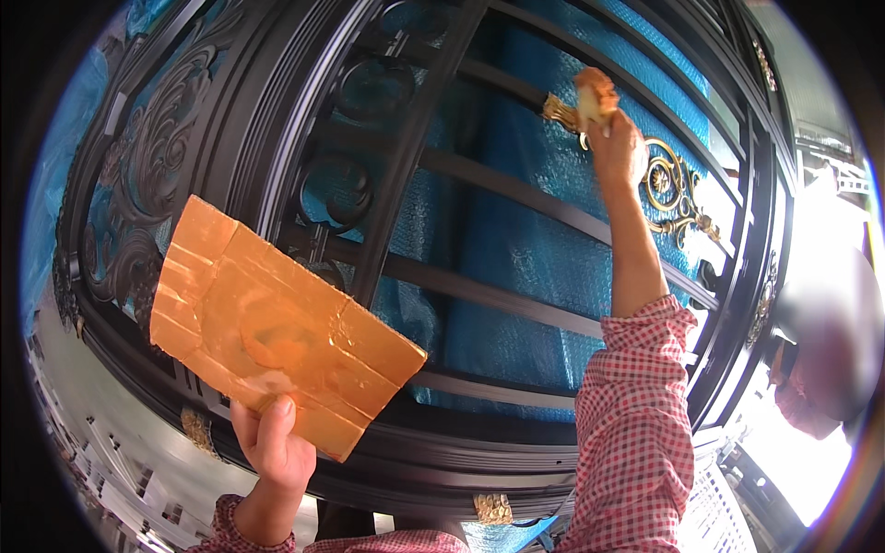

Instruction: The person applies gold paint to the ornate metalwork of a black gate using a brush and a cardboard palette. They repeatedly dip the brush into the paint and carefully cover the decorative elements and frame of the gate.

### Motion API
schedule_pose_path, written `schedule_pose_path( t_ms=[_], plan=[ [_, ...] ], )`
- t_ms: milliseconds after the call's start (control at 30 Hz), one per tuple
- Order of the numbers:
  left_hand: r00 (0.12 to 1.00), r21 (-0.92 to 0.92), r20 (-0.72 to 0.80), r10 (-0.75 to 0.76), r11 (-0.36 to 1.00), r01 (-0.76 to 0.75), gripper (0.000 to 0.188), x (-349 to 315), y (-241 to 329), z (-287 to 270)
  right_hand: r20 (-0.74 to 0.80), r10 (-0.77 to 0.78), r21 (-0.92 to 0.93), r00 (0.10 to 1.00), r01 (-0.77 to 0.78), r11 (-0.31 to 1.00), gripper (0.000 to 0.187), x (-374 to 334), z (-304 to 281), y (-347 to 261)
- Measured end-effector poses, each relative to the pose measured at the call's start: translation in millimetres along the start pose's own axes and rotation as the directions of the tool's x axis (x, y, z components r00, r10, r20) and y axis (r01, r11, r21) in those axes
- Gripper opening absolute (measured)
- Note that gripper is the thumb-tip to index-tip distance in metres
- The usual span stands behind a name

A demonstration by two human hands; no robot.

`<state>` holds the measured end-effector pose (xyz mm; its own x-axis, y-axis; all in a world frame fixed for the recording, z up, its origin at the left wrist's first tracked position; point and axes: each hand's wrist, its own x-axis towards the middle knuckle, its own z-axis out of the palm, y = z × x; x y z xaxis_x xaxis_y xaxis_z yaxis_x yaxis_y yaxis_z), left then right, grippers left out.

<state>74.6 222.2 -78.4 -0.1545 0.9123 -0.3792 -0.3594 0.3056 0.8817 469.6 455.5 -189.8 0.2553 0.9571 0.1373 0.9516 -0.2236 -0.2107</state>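
Observation:
My left hand (275,444) grips the lower edge of a creased piece of cardboard (295,323) coated in coppery gold paint, its thumb on the face. A smeared, worn patch shows near the cardboard's middle. Reaching far up and to the right, my right hand (619,152) pinches a small sponge (595,90) stained orange and cream. The sponge is at a gold leaf-shaped ornament (559,111) on a dark metal gate (441,120); whether they touch is hard to tell. Beside my right wrist is a gold scroll ornament (662,180).
Blue bubble wrap (507,240) hangs behind the gate's bars. Dark, unpainted scrollwork (157,157) fills the left panel. A gold-touched ornament (492,509) sits at the gate's near edge. At the right, another person (830,341) appears blurred against bright light.

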Motion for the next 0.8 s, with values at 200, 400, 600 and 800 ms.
schedule_pose_path(
  t_ms=[200,400,600,800],
  plan=[
    [0.999,0.023,-0.021,0.035,0.999,-0.035,0.037,-3,3,-9,-0.060,-0.087,-0.002,0.994,0.088,0.996,0.025,-2,12,-14],
    [0.995,0.080,-0.086,0.056,0.996,-0.050,0.029,-2,12,-22,0.046,0.147,0.083,0.988,-0.151,0.985,0.033,-72,-16,-28],
    [0.997,-0.056,0.074,-0.010,0.998,0.014,0.028,7,28,-19,0.121,0.080,0.553,0.989,-0.134,0.823,0.040,-149,-92,-120],
    [0.978,-0.041,0.199,-0.066,0.996,0.075,0.024,-5,53,-33,0.133,-0.001,0.782,0.991,-0.104,0.615,0.052,-225,-168,-214]
  ],
)
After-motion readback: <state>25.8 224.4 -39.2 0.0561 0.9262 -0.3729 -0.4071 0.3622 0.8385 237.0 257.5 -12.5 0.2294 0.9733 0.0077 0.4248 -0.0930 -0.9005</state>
